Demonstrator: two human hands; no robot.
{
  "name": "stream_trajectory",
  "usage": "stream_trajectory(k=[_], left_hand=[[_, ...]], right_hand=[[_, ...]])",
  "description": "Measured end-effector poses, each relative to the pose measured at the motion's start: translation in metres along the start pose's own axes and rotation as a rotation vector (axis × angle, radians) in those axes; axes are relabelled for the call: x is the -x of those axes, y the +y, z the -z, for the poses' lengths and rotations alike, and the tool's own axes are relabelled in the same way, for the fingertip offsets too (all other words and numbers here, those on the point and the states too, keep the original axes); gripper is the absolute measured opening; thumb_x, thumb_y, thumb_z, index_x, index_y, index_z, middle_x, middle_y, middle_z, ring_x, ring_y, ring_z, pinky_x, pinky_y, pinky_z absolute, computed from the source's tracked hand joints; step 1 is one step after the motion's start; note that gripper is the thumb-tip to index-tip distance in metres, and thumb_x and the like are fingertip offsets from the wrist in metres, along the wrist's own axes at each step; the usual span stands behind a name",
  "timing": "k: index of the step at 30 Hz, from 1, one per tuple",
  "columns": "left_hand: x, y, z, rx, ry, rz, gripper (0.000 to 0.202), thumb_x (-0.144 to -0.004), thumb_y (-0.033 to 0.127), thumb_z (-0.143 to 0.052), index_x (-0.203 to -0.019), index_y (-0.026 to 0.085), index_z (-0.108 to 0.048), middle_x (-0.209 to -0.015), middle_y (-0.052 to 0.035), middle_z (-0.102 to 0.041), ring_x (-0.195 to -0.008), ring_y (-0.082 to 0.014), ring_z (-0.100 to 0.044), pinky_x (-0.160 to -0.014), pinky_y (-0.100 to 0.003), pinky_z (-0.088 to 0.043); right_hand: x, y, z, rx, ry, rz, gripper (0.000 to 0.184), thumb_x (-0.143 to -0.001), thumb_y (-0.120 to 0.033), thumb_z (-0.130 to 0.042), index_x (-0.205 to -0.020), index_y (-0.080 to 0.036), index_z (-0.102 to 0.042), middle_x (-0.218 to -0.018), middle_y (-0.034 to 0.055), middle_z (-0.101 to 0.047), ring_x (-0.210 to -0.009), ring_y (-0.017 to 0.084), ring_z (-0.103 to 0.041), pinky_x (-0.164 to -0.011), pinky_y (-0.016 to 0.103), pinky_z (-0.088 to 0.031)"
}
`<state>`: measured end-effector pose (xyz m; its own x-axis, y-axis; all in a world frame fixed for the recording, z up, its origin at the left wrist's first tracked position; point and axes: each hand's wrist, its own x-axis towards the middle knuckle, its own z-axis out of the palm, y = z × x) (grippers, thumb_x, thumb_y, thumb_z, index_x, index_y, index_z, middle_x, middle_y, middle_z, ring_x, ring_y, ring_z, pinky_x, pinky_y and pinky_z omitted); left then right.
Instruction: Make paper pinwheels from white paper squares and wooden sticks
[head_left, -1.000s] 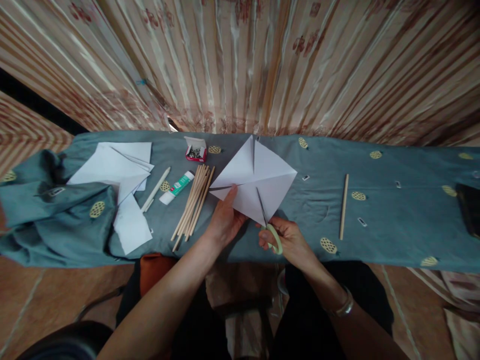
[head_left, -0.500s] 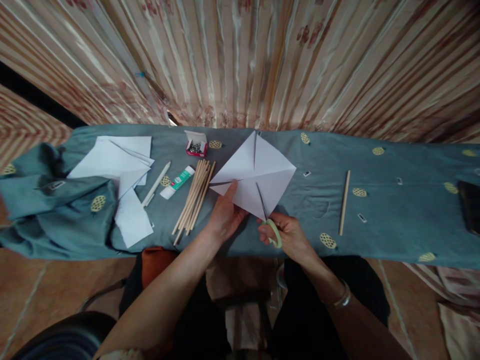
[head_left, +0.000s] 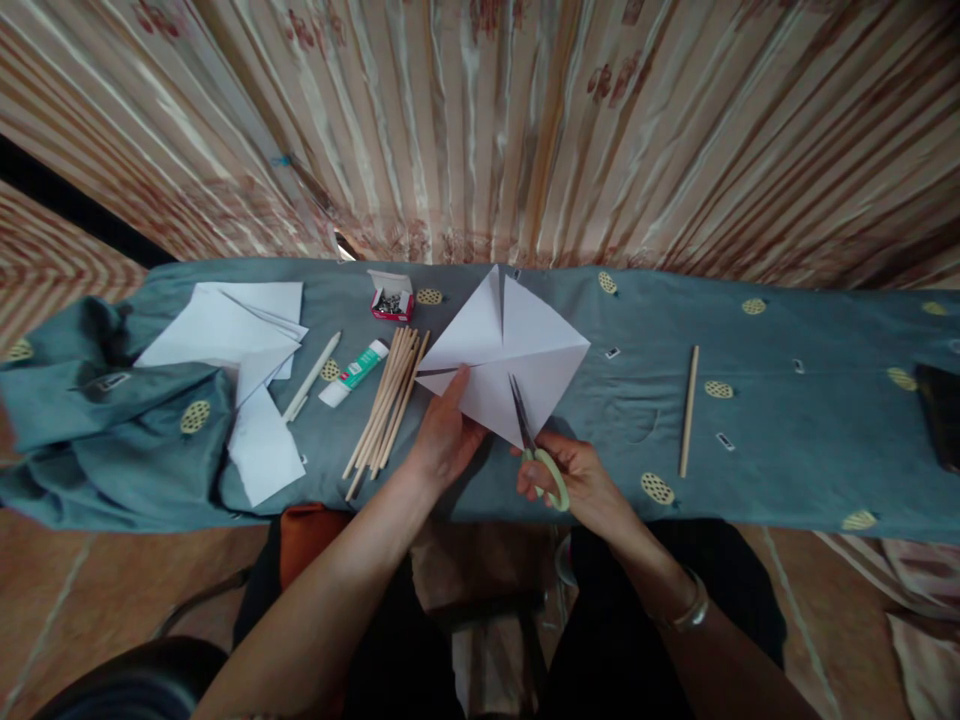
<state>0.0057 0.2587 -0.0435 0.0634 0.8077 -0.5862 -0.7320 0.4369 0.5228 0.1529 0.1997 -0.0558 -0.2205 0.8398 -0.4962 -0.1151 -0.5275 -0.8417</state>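
A white paper square point(head_left: 517, 340) with creases and slits from its corners lies tilted like a diamond on the teal cloth point(head_left: 787, 430). My left hand point(head_left: 444, 440) grips its lower left edge, thumb on top. My right hand point(head_left: 577, 480) is closed on scissors point(head_left: 534, 450) with pale green handles. The blades point up into the paper's lower corner, along the crease towards the centre.
Left of the paper lie a bundle of wooden sticks point(head_left: 386, 400), a glue tube point(head_left: 354, 373), a white pencil point(head_left: 311, 377), a small red box of pins point(head_left: 392, 298) and a pile of white sheets point(head_left: 240, 350). A single stick point(head_left: 688, 410) lies to the right. A striped curtain hangs behind.
The scissors have slid back a little from the paper's lower corner and their blades now show slightly apart. My left hand keeps its hold on the paper.
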Motion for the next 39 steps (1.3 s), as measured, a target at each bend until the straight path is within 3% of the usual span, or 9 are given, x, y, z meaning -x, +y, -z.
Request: stream_trajectory(k=[10, 12, 14, 16, 18, 25, 33, 36, 39], left_hand=[[-0.012, 0.035, 0.004, 0.045, 0.045, -0.16, 0.024, -0.09, 0.015, -0.058, -0.113, 0.022, -0.063, -0.081, 0.0018, -0.073, -0.064, -0.0109, -0.068, -0.072, -0.022, -0.058], [-0.011, 0.035, 0.006, 0.002, 0.032, -0.162, 0.025, -0.087, 0.014, -0.061, -0.11, 0.021, -0.064, -0.079, 0.0016, -0.073, -0.066, -0.0127, -0.069, -0.073, -0.025, -0.058], [-0.01, 0.032, 0.008, -0.068, 0.002, -0.126, 0.023, -0.082, 0.015, -0.065, -0.104, 0.019, -0.066, -0.079, -0.0005, -0.074, -0.071, -0.0164, -0.072, -0.076, -0.028, -0.059], [-0.008, 0.026, 0.011, -0.135, -0.039, -0.075, 0.022, -0.077, 0.016, -0.069, -0.098, 0.017, -0.068, -0.082, -0.004, -0.076, -0.079, -0.0213, -0.074, -0.08, -0.031, -0.058], [-0.006, 0.02, 0.013, -0.189, -0.08, -0.034, 0.023, -0.073, 0.016, -0.071, -0.096, 0.015, -0.07, -0.085, -0.0073, -0.077, -0.085, -0.0249, -0.074, -0.081, -0.033, -0.058], [-0.003, 0.003, 0.015, -0.381, -0.137, 0.048, 0.017, -0.075, 0.018, -0.071, -0.091, 0.013, -0.075, -0.076, -0.0094, -0.077, -0.072, -0.0251, -0.074, -0.065, -0.03, -0.057], [0.005, 0.003, 0.003, -0.146, -0.329, 0.124, 0.041, -0.091, 0.049, -0.055, -0.112, 0.016, -0.068, -0.104, -0.0124, -0.075, -0.106, -0.0298, -0.069, -0.089, -0.04, -0.056], [0.005, -0.001, 0.007, -0.139, -0.435, 0.111, 0.056, -0.082, 0.061, -0.063, -0.116, 0.017, -0.066, -0.113, -0.0133, -0.073, -0.113, -0.032, -0.065, -0.094, -0.045, -0.053], [0.004, -0.009, 0.01, -0.214, -0.477, 0.036, 0.062, -0.068, 0.053, -0.079, -0.118, 0.018, -0.065, -0.114, -0.0118, -0.072, -0.115, -0.033, -0.063, -0.099, -0.048, -0.05]], right_hand=[[0.02, -0.014, 0.038, 0.188, -0.242, -0.072, 0.048, -0.062, -0.056, -0.083, -0.086, -0.017, -0.067, -0.062, 0.0006, -0.066, -0.051, 0.012, -0.058, -0.049, 0.023, -0.046], [0.021, -0.016, 0.05, 0.158, -0.12, 0.065, 0.053, -0.061, -0.061, -0.081, -0.09, -0.019, -0.069, -0.063, 0.0016, -0.067, -0.051, 0.013, -0.058, -0.047, 0.025, -0.045], [0.019, -0.019, 0.061, 0.134, 0.132, 0.245, 0.051, -0.061, -0.059, -0.082, -0.093, -0.022, -0.069, -0.067, 0.002, -0.069, -0.054, 0.015, -0.06, -0.048, 0.026, -0.045], [0.016, -0.021, 0.069, 0.138, 0.374, 0.397, 0.047, -0.06, -0.05, -0.086, -0.096, -0.025, -0.068, -0.076, 0.0016, -0.071, -0.065, 0.017, -0.064, -0.057, 0.028, -0.05], [0.012, -0.023, 0.073, 0.158, 0.478, 0.476, 0.047, -0.059, -0.042, -0.088, -0.097, -0.026, -0.067, -0.084, 0.0011, -0.072, -0.076, 0.019, -0.066, -0.069, 0.031, -0.053], [0.004, -0.015, 0.064, 0.232, 0.385, 0.424, 0.048, -0.057, -0.038, -0.089, -0.098, -0.024, -0.067, -0.071, -0.0042, -0.067, -0.065, 0.014, -0.059, -0.067, 0.029, -0.049], [-0.01, -0.008, 0.053, 0.139, 0.507, 0.41, 0.039, -0.057, -0.038, -0.084, -0.087, -0.023, -0.065, -0.058, -0.0078, -0.056, -0.055, 0.012, -0.049, -0.059, 0.027, -0.044], [-0.016, -0.007, 0.046, 0.089, 0.568, 0.415, 0.042, -0.055, -0.04, -0.084, -0.087, -0.023, -0.064, -0.06, -0.008, -0.056, -0.056, 0.012, -0.05, -0.059, 0.027, -0.044], [-0.02, -0.006, 0.039, 0.042, 0.591, 0.405, 0.048, -0.052, -0.041, -0.085, -0.089, -0.021, -0.063, -0.059, -0.0089, -0.054, -0.054, 0.011, -0.048, -0.057, 0.027, -0.043]])
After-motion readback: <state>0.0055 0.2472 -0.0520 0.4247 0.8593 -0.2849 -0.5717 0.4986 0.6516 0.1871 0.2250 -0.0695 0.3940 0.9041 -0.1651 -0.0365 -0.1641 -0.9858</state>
